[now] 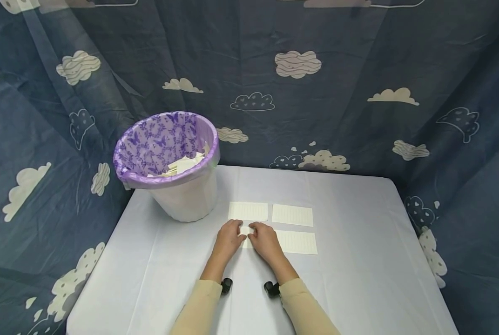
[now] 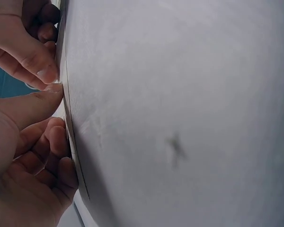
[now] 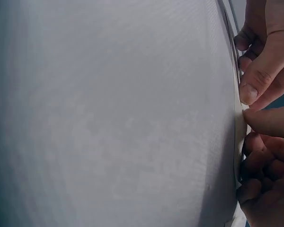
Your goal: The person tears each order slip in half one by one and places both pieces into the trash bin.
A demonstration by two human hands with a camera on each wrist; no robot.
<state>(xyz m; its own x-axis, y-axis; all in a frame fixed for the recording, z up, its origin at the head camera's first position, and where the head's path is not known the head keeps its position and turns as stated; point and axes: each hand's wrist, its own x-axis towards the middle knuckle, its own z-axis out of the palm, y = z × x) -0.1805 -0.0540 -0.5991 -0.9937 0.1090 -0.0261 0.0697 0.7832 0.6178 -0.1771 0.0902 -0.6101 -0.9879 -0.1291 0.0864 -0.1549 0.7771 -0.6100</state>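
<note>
Four off-white, faintly lined paper rectangles would be too exact; several lie in a block on the white table, and the near-left sheet (image 1: 244, 231) is mostly hidden by two hands. The left hand (image 1: 227, 239) pinches it from the left, the right hand (image 1: 267, 241) from the right, both with curled fingers. In the left wrist view the left thumb (image 2: 45, 97) and right thumb (image 2: 40, 66) almost meet at a thin pale edge. Whether the sheet is lifted cannot be told. Beside it lie a near-right sheet (image 1: 296, 242), a far-left sheet (image 1: 248, 211) and a far-right sheet (image 1: 293, 215).
A white bin (image 1: 186, 200) with a purple butterfly-patterned liner (image 1: 157, 139) stands at the table's back left, with pale paper pieces (image 1: 186, 163) inside. A dark cloud-print curtain (image 1: 249, 56) encloses the white table (image 1: 358, 279). Black cameras sit on both wrists.
</note>
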